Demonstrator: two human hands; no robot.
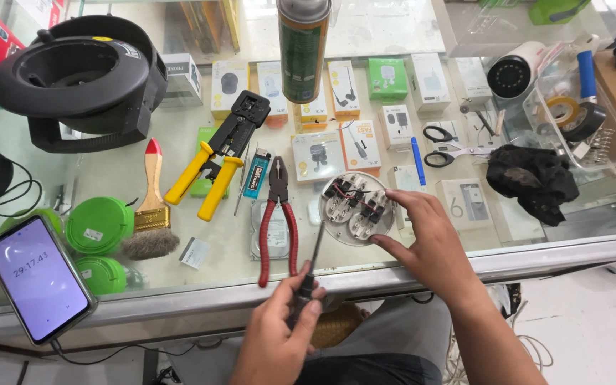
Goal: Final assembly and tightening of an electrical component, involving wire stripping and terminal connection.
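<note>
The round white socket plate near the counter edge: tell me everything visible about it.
The round socket plate is white, plastic-looking, lying flat on the glass counter with its back side up. Pale terminal blocks and short red and black wires sit on it. The right hand steadies its right rim with fingertips. The screwdriver, held in the left hand, points its tip at the plate's lower left edge. Red-handled pliers lie just left.

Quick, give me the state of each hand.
Left hand: closed around a screwdriver.
Right hand: open, fingers steadying the round white electrical fitting.
</note>
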